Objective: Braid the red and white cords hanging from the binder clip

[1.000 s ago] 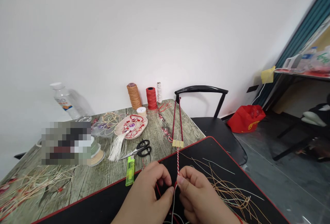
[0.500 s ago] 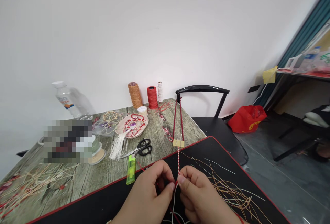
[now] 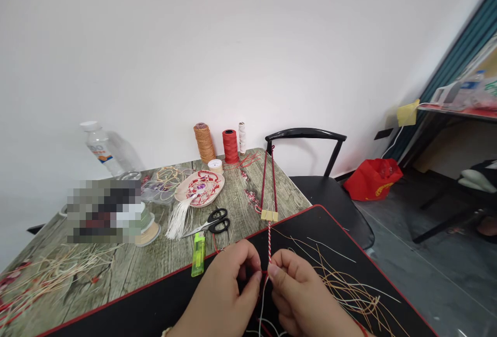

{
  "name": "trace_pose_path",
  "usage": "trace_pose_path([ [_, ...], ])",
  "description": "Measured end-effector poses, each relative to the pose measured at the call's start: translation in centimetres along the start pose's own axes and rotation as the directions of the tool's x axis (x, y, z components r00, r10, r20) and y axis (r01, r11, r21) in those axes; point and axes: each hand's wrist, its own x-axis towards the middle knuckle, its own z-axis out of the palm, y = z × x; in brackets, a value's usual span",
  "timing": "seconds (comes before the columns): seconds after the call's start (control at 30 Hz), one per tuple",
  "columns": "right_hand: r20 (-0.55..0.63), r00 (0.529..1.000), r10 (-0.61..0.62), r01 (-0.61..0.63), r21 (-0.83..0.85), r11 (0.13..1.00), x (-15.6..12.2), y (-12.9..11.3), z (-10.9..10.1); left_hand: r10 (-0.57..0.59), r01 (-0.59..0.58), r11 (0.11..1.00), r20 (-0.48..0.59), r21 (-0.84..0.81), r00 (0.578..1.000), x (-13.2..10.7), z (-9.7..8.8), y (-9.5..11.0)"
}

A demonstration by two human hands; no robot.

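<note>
A red-and-white braided cord (image 3: 269, 241) runs down from a pale yellow binder clip (image 3: 269, 216). The clip hangs on a dark red cord loop (image 3: 274, 181) that reaches up to the chair back. My right hand (image 3: 301, 290) pinches the lower end of the braid between thumb and forefinger. Just to its left, my left hand (image 3: 233, 288) has thumb and forefinger closed on a red strand that spans the small gap between the hands. A loose white strand (image 3: 262, 301) drops below the braid. The left fingertips are partly hidden.
Scissors (image 3: 218, 220) and a green lighter (image 3: 198, 254) lie left of my hands. A dish (image 3: 182, 192) of beaded cords, thread spools (image 3: 230, 146) and a bottle (image 3: 101, 148) stand behind. Cut cords (image 3: 349, 290) cover the black mat's right side. A black chair (image 3: 330, 207) adjoins the table.
My left thumb and fingertips have shifted slightly away from the braid, and the red strand shows more between the hands. My right hand keeps its pinch in nearly the same spot.
</note>
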Motion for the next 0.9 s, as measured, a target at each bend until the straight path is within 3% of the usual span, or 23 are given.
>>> trace_pose_path([
  [0.13,0.014,1.0,0.007,-0.007,-0.004,1.0,0.0,0.0,0.0,0.208,-0.213,0.954,0.045,0.212,0.977,-0.3,-0.2,0.0],
  [0.23,0.0,1.0,0.003,-0.003,0.001,1.0,0.1,0.1,0.0,0.251,-0.261,0.927,0.069,0.271,0.965,-0.3,-0.2,-0.2],
  [0.33,-0.001,1.0,0.008,-0.008,0.013,1.0,0.1,0.1,0.0,0.196,-0.204,0.964,0.062,0.17,0.979,-0.2,-0.1,-0.2],
  [0.5,-0.016,1.0,0.005,-0.004,0.021,1.0,-0.1,-0.1,0.0,0.001,0.008,0.996,0.106,-0.085,0.994,0.0,0.0,0.2],
  [0.9,-0.067,0.998,-0.02,0.019,-0.01,1.0,0.1,0.1,0.0,-0.153,0.191,0.968,0.223,-0.16,0.963,0.3,-1.2,0.0],
])
